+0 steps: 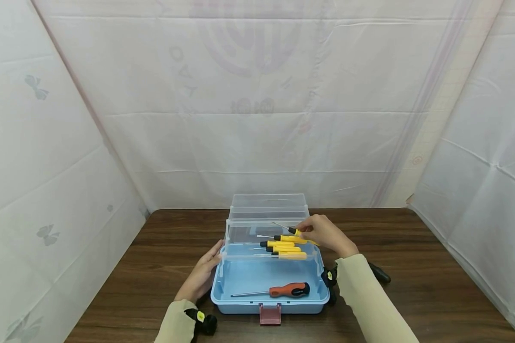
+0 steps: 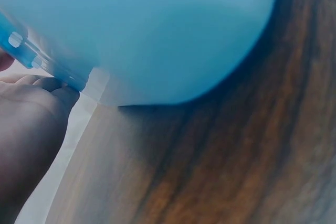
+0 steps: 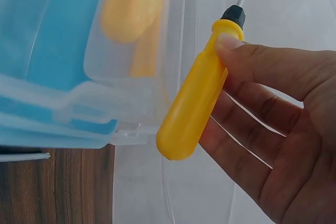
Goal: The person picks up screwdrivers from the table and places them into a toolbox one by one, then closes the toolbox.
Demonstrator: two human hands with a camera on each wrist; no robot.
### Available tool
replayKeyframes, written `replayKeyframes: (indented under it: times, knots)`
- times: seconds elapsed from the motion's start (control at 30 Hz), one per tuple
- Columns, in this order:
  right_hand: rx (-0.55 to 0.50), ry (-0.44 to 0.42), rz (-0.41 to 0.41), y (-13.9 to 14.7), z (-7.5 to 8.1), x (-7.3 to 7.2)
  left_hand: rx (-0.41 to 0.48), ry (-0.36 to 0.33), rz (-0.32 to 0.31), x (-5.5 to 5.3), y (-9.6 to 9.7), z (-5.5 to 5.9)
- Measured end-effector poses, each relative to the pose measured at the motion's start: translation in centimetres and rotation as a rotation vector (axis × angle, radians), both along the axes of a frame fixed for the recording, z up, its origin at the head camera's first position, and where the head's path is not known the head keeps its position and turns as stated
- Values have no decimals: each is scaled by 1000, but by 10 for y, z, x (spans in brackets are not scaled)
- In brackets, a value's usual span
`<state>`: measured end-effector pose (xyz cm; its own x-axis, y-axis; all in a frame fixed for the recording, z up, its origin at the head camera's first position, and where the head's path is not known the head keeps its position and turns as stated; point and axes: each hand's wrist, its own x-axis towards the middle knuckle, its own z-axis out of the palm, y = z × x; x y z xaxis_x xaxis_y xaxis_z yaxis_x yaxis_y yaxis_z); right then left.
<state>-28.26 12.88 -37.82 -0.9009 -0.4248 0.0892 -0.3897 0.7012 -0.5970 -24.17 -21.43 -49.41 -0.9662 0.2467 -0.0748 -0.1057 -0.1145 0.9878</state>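
Note:
My right hand [image 1: 326, 233] pinches a small yellow screwdriver [image 3: 194, 103] with a black collar and a flat metal tip. The hand is above the right end of a clear plastic tray [image 1: 236, 255] that holds several similar yellow screwdrivers [image 1: 293, 255]. The tray spans the back of an open light-blue toolbox [image 1: 262, 309]. Inside the box, at the front, lies a larger orange-and-black screwdriver [image 1: 289, 289], its shaft to the left. My left hand [image 1: 201, 274] holds the box's left side near the tray; in the left wrist view its fingertips are partly hidden.
A transparent lid [image 1: 268, 200] stands raised behind the box. A pink latch [image 1: 270, 315] hangs at the front. A black-handled tool [image 1: 379, 273] lies on the brown wooden table [image 1: 154, 276], right of the box, partly behind my right sleeve. Whitish sheets [image 1: 249, 143] enclose the table.

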Motion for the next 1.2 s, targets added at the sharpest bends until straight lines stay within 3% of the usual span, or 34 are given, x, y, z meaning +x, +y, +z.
replayKeyframes:
  times: [0.53, 1.2]
  knots:
    - [25, 6, -18, -15, -2, -2, 3, 4, -8, -2, -2, -2]
    - [46, 52, 24, -33, -8, -5, -10, 7, -10, -2, -3, -1]
